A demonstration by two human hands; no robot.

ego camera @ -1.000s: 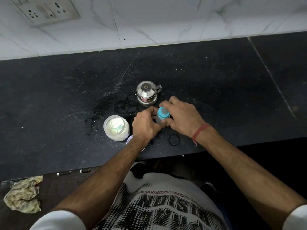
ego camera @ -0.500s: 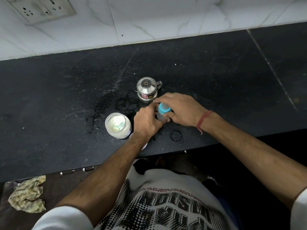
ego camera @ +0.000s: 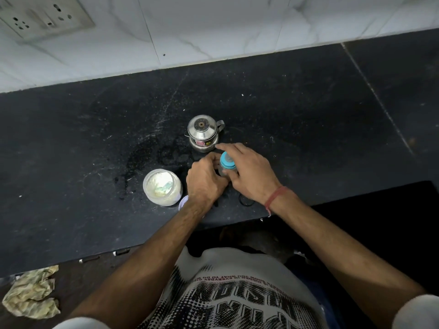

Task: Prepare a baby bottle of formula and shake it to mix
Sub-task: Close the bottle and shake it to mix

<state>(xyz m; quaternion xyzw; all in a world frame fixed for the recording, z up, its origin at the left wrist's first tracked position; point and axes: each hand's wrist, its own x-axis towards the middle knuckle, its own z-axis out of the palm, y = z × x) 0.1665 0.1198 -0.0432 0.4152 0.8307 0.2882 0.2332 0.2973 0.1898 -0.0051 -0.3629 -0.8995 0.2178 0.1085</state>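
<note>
My right hand has opened up: a second ago it was cupped over the blue collar of the baby bottle, and now the fingers are spread, the forefinger pointing toward the steel pot while the thumb side rests against the bottle's wall. I read that as letting go between turns of tightening the top, or being done with it. My left hand is curled round the bottle's lower body, steadying it upright on the black tabletop, just in front of the steel pot and not touching it, as far as I can tell. Left of my left wrist stands the open formula jar, powder and a scoop inside, with its lid peeking out by the wrist. A dark ring lies near the tabletop's edge under my right wrist. With the collar seated, shaking looks like the step ahead.
</note>
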